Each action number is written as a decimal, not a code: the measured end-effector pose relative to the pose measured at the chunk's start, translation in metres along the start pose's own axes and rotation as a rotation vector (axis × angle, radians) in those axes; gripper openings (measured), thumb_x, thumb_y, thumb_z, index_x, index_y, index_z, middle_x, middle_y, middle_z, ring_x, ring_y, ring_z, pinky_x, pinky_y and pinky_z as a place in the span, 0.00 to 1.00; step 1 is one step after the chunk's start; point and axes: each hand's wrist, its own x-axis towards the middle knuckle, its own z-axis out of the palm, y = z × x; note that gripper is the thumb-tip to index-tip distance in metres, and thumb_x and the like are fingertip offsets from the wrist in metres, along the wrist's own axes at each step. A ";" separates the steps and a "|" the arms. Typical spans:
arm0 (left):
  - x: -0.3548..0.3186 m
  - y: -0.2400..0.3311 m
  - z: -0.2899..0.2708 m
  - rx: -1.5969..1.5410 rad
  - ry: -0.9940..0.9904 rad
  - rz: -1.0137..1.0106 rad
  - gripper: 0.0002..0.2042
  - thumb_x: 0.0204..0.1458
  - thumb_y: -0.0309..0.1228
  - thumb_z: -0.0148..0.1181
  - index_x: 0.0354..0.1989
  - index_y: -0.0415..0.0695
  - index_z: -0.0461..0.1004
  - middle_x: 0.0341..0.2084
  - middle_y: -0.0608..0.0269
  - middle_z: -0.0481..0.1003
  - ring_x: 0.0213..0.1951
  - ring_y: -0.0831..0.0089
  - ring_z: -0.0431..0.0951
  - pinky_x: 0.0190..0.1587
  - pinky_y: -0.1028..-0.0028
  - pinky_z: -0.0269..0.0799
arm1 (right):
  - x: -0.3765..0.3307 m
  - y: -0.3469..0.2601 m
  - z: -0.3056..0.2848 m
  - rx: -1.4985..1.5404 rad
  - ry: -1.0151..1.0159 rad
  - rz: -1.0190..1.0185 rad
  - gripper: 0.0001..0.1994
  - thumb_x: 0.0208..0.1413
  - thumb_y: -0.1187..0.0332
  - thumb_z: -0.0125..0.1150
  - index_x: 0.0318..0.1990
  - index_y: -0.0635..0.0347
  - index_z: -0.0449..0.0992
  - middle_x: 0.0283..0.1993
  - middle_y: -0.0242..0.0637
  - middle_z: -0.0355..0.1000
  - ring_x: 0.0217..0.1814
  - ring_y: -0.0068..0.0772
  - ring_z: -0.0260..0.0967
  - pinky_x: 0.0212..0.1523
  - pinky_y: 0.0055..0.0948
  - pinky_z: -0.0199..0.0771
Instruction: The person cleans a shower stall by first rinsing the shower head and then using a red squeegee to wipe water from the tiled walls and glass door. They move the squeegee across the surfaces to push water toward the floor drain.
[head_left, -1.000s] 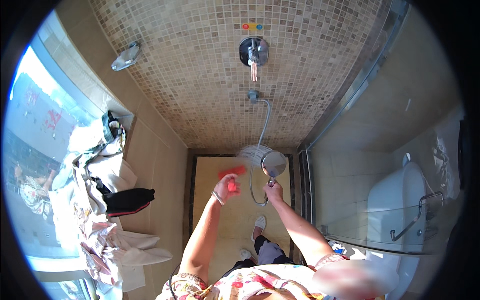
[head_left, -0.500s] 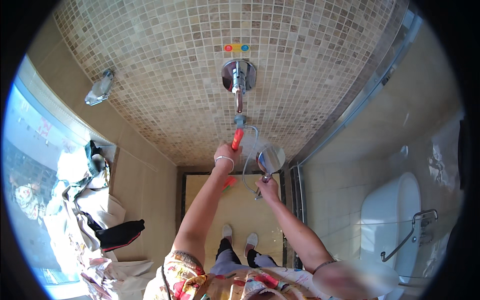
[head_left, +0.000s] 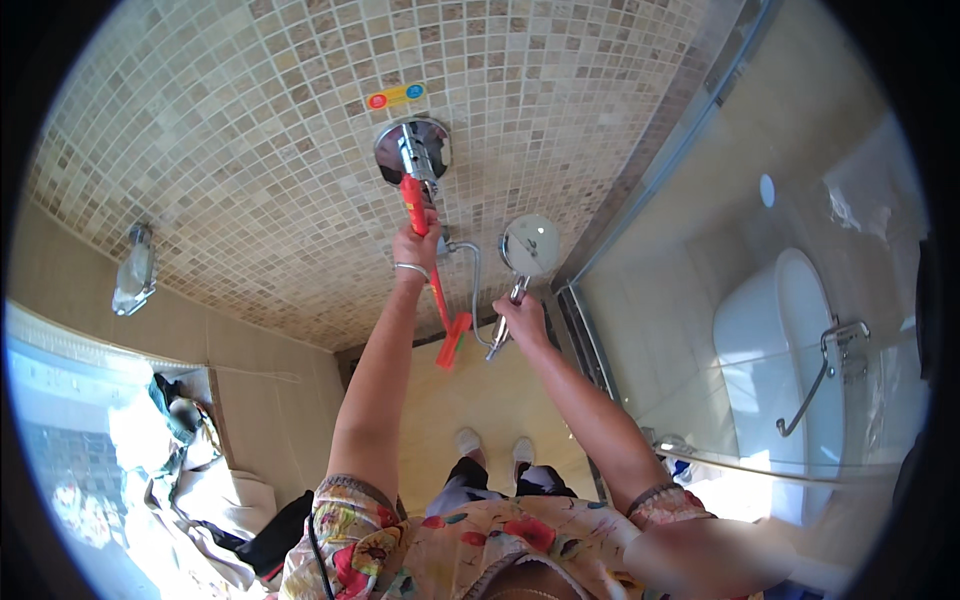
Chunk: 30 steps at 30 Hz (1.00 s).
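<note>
My left hand (head_left: 416, 244) is closed around the handle of a red long-handled brush (head_left: 414, 200). The brush's upper end is just below the chrome shower valve (head_left: 414, 152), overlapping its lever in view; contact I cannot tell. Its red head (head_left: 453, 341), with a bit of green, hangs low over the floor. To the right, my right hand (head_left: 521, 318) grips a hand shower (head_left: 530, 245) by its chrome handle, the round head pointing up. A grey hose (head_left: 477, 283) loops between the wall outlet and the lower end of that handle.
Small beige mosaic tiles cover the wall (head_left: 300, 150). A glass soap holder (head_left: 136, 272) sticks out at left, above a ledge piled with clothes (head_left: 225, 500). A glass panel on the right stands before a white bathtub (head_left: 765, 350) with a chrome tap (head_left: 830, 365).
My left hand has raised the brush toward the valve. My right hand has lifted the hand shower, its head now turned more toward me. The view has shifted, moving the wall fittings leftward.
</note>
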 end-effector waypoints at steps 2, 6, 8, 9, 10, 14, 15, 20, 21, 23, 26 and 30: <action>0.000 -0.003 0.000 -0.022 -0.012 -0.035 0.06 0.41 0.27 0.56 0.30 0.44 0.72 0.20 0.62 0.72 0.24 0.76 0.72 0.30 0.76 0.67 | 0.003 0.000 0.000 0.010 0.043 -0.023 0.10 0.37 0.64 0.59 0.20 0.61 0.69 0.17 0.32 0.66 0.19 0.24 0.63 0.23 0.26 0.62; -0.020 0.001 0.003 -0.284 -0.080 -0.096 0.07 0.42 0.22 0.56 0.32 0.40 0.72 0.24 0.68 0.71 0.29 0.81 0.69 0.33 0.80 0.65 | 0.010 0.008 -0.006 -0.004 0.108 -0.025 0.10 0.36 0.65 0.59 0.21 0.62 0.69 0.19 0.34 0.69 0.21 0.26 0.67 0.25 0.27 0.65; -0.035 0.001 -0.003 -0.355 -0.115 -0.140 0.07 0.43 0.21 0.56 0.32 0.40 0.71 0.26 0.69 0.71 0.30 0.82 0.69 0.34 0.80 0.65 | 0.010 0.003 -0.009 -0.019 0.092 -0.010 0.10 0.36 0.65 0.59 0.23 0.62 0.70 0.19 0.35 0.69 0.22 0.26 0.67 0.26 0.27 0.66; -0.044 -0.002 -0.006 -0.360 -0.121 -0.155 0.07 0.43 0.21 0.56 0.32 0.40 0.71 0.26 0.70 0.71 0.30 0.82 0.69 0.35 0.80 0.65 | 0.009 0.001 -0.012 -0.028 0.085 -0.003 0.10 0.36 0.65 0.59 0.23 0.62 0.70 0.20 0.35 0.70 0.23 0.26 0.68 0.26 0.27 0.66; -0.051 -0.004 -0.007 -0.367 -0.126 -0.162 0.06 0.43 0.22 0.56 0.32 0.40 0.71 0.26 0.70 0.71 0.30 0.82 0.69 0.35 0.80 0.65 | 0.009 -0.002 -0.014 -0.032 0.085 -0.017 0.10 0.37 0.64 0.59 0.24 0.62 0.69 0.20 0.34 0.69 0.23 0.26 0.67 0.26 0.27 0.66; -0.089 -0.020 -0.003 -0.398 -0.162 -0.263 0.06 0.44 0.22 0.56 0.31 0.41 0.71 0.26 0.71 0.71 0.31 0.82 0.69 0.36 0.80 0.65 | 0.006 -0.019 -0.014 0.022 0.091 -0.042 0.10 0.38 0.65 0.57 0.25 0.63 0.68 0.19 0.34 0.67 0.22 0.27 0.66 0.26 0.28 0.66; -0.097 -0.022 0.001 -0.414 -0.173 -0.269 0.05 0.44 0.22 0.56 0.31 0.41 0.71 0.26 0.71 0.71 0.31 0.82 0.69 0.36 0.80 0.65 | 0.005 -0.022 -0.010 0.057 0.081 -0.039 0.10 0.38 0.65 0.56 0.26 0.63 0.67 0.20 0.34 0.67 0.22 0.28 0.66 0.26 0.28 0.65; -0.131 -0.010 0.016 -0.347 -0.278 -0.229 0.06 0.44 0.21 0.56 0.32 0.42 0.71 0.27 0.71 0.72 0.33 0.80 0.70 0.39 0.79 0.65 | -0.009 -0.027 -0.001 0.013 0.063 -0.023 0.09 0.40 0.67 0.54 0.27 0.63 0.65 0.20 0.36 0.66 0.22 0.28 0.65 0.26 0.29 0.65; -0.137 -0.011 0.015 -0.275 -0.298 -0.202 0.06 0.44 0.21 0.56 0.32 0.42 0.71 0.27 0.71 0.72 0.33 0.80 0.70 0.39 0.79 0.65 | -0.016 -0.028 -0.003 -0.012 0.053 -0.044 0.09 0.40 0.67 0.54 0.27 0.63 0.65 0.20 0.36 0.65 0.22 0.28 0.64 0.26 0.29 0.65; -0.153 -0.021 0.008 -0.113 -0.333 -0.291 0.06 0.44 0.24 0.56 0.32 0.42 0.72 0.26 0.70 0.72 0.32 0.80 0.70 0.38 0.78 0.66 | -0.022 -0.030 -0.011 -0.059 0.054 -0.104 0.09 0.41 0.68 0.54 0.27 0.63 0.64 0.19 0.36 0.64 0.21 0.29 0.64 0.26 0.29 0.65; -0.185 -0.061 -0.011 -0.163 -0.336 -0.296 0.06 0.44 0.26 0.57 0.32 0.43 0.73 0.25 0.70 0.72 0.30 0.80 0.70 0.35 0.77 0.67 | -0.031 -0.037 -0.024 -0.036 0.079 -0.210 0.10 0.44 0.66 0.58 0.28 0.61 0.65 0.19 0.29 0.63 0.16 0.18 0.61 0.16 0.22 0.65; -0.202 -0.085 -0.044 -0.219 -0.250 -0.304 0.06 0.44 0.29 0.57 0.31 0.45 0.73 0.25 0.68 0.73 0.30 0.79 0.72 0.35 0.77 0.68 | -0.034 -0.077 -0.050 0.056 0.096 -0.190 0.11 0.44 0.67 0.59 0.28 0.62 0.64 0.21 0.30 0.63 0.18 0.17 0.62 0.16 0.19 0.67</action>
